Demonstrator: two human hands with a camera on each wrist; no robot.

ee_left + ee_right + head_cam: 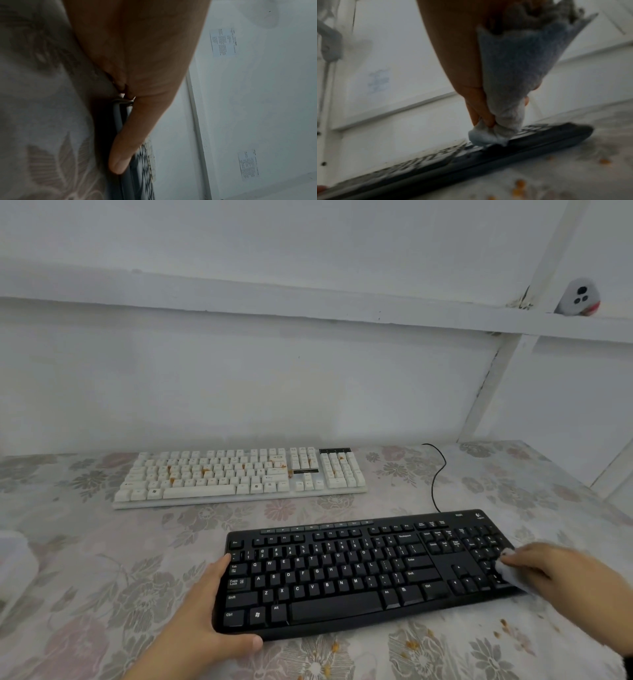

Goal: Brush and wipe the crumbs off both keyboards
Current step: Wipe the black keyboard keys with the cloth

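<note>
A black keyboard [342,577] lies near me on the flowered tablecloth [102,559]. My left hand [222,601] grips its left end, thumb [123,155] along the front edge and fingers up the left side. My right hand [548,570] holds a bunched white cloth [507,571] and presses it on the number pad at the right end; the cloth [513,67] meets the keys [471,162] in the right wrist view. Further back lies a white keyboard [239,474] with orange crumbs [205,472] among its keys. Loose crumbs [411,644] dot the cloth in front of the black keyboard.
A black cable [436,474] runs from the black keyboard's back to the wall. A white object [13,563] sits at the left edge. A small white device [579,297] rests on the wall ledge. A slanted white post [489,385] stands at the back right, near the table's right edge.
</note>
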